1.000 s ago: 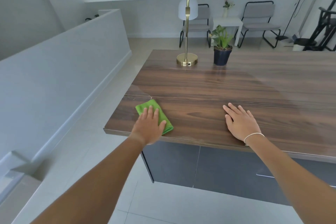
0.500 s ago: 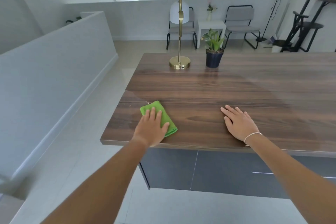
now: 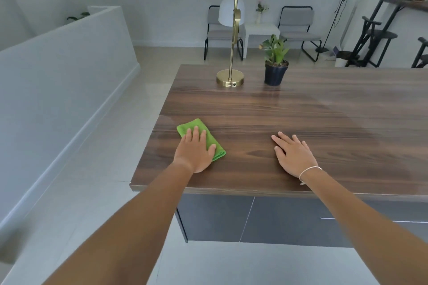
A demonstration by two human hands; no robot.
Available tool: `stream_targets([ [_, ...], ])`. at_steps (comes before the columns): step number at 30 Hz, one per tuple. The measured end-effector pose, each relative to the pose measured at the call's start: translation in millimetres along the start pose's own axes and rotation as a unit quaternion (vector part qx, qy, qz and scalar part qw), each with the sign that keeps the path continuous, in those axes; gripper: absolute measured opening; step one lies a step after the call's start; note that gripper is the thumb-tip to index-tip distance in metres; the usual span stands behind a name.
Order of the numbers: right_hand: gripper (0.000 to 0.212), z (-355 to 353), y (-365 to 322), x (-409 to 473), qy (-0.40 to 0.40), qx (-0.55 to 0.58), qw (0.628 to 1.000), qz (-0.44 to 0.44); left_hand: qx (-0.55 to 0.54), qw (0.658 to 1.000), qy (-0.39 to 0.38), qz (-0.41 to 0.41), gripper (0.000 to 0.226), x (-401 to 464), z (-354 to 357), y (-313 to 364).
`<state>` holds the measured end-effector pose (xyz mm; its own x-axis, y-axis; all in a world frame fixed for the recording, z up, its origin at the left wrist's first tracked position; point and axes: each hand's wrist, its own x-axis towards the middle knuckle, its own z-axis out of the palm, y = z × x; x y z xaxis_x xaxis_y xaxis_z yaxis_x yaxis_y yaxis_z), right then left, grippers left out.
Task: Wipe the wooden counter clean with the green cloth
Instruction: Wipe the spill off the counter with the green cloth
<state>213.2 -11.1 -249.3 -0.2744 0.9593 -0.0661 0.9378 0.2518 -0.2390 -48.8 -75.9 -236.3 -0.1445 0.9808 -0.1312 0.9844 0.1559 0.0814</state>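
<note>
The green cloth (image 3: 190, 126) lies folded on the wooden counter (image 3: 301, 111), close to its near left corner. My left hand (image 3: 195, 150) presses flat on the cloth with fingers together, covering its middle; the cloth's far corner and right end stick out. My right hand (image 3: 293, 155) rests palm down on the bare wood to the right, fingers spread, holding nothing. A thin white band circles that wrist.
A brass lamp (image 3: 230, 78) and a potted plant (image 3: 275, 74) stand at the counter's far left end. The counter's left edge drops to a tiled floor (image 3: 92, 169). Chairs and a small white table stand beyond.
My left hand has slid the cloth away from the near edge, farther onto the counter. The right hand stays in place. My head has tilted and the view has shifted.
</note>
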Motion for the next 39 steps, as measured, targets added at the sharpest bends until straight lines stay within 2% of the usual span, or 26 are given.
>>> stream_targets([
  [2,0.046,4,-14,6,0.005,0.006,1.000,-0.007,-0.012,0.999,0.001,0.037,0.067,5,5,13],
  [5,0.046,7,-24,12,0.016,0.003,1.000,-0.008,-0.006,0.999,0.000,0.052,0.067,11,4,-6],
  [12,0.045,13,-23,10,0.041,0.001,0.999,-0.005,0.034,0.999,-0.004,-0.034,0.067,34,-13,-98],
  [21,0.046,14,-21,11,0.042,0.007,0.999,-0.005,0.020,0.998,-0.008,-0.065,0.067,64,-16,-104],
  [31,0.047,13,-21,10,0.028,-0.003,1.000,-0.006,-0.024,0.996,0.025,-0.080,0.066,-36,2,-94],
  [35,0.047,13,-22,9,0.023,-0.005,1.000,-0.010,-0.083,0.992,0.035,-0.087,0.064,-86,8,-87],
  [39,0.047,12,-22,9,0.025,-0.004,1.000,-0.017,-0.079,0.991,0.035,-0.101,0.063,-104,10,-81],
])
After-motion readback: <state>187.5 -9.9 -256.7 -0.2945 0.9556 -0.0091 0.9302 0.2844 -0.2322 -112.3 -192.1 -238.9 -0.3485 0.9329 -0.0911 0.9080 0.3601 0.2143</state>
